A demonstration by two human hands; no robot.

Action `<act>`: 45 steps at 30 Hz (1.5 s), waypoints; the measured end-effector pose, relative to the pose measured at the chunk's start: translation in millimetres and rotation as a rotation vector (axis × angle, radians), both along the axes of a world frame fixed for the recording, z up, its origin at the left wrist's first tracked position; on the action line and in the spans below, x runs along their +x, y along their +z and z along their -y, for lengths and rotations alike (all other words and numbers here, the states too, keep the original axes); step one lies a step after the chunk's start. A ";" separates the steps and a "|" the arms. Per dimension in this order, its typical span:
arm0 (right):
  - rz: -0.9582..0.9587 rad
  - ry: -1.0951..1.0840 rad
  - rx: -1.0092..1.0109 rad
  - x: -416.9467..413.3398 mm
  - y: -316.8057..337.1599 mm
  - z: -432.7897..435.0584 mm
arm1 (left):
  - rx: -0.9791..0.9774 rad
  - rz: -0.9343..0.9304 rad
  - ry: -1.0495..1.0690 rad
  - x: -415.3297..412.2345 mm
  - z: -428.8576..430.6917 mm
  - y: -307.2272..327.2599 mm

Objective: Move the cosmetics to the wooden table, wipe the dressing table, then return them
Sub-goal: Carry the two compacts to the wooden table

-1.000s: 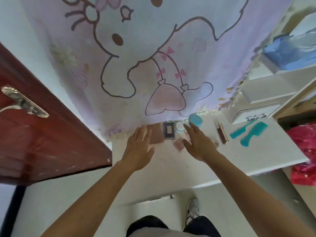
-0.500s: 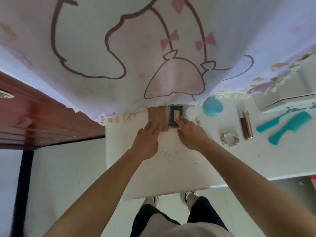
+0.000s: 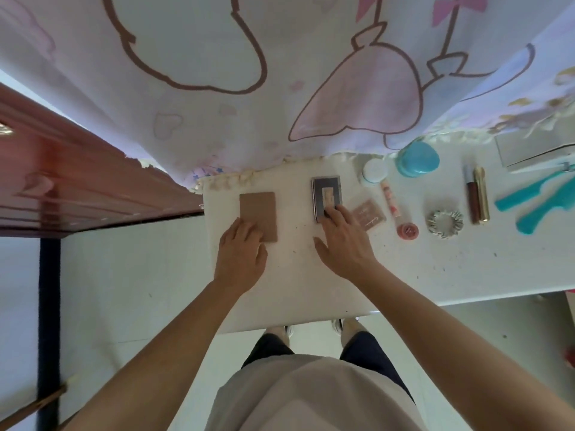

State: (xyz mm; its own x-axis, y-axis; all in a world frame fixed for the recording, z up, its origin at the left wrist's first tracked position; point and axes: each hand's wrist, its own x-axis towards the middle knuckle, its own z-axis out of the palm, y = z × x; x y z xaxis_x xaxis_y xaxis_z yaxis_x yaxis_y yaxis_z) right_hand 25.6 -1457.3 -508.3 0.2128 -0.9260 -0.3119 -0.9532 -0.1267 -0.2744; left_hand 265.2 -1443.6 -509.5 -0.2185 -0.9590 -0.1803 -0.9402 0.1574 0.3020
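On the white dressing table (image 3: 311, 290) lie a flat brown palette (image 3: 258, 209) and a dark rectangular compact (image 3: 326, 194). My left hand (image 3: 241, 255) rests with its fingertips on the brown palette's near edge. My right hand (image 3: 345, 244) touches the dark compact's near end with straight fingers. To the right lie a small pink palette (image 3: 368, 213), a slim pink tube (image 3: 390, 199), a round pink item (image 3: 408, 231), a white jar (image 3: 374, 170), a blue jar (image 3: 417, 159), a scrunchie (image 3: 445, 223) and two lipsticks (image 3: 477, 194).
A cartoon-print curtain (image 3: 280, 73) hangs over the table's back edge. Two teal combs (image 3: 535, 206) and a white drawer box (image 3: 535, 150) sit at far right. A red-brown door (image 3: 77, 188) stands to the left. White floor (image 3: 124, 275) lies beside the table.
The view has tilted down and closer to the table. My left hand has come onto the brown palette's near edge, and my right hand has shifted from the small items to the dark compact.
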 end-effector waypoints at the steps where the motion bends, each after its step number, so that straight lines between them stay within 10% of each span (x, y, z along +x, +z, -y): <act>1: 0.010 -0.029 -0.040 1.6 1.1 2.4 | -0.024 -0.022 0.028 1.7 0.0 -0.5; 17: 0.030 -0.229 0.004 20.5 -8.2 39.9 | 0.137 -0.035 0.451 -24.7 32.9 -16.4; 29: 0.298 -0.157 -0.279 16.1 98.3 52.2 | -0.410 -0.145 0.442 -0.1 25.3 120.5; 45: 0.590 0.391 -0.438 150.2 200.5 -10.9 | -0.745 0.135 1.070 68.0 -167.6 240.9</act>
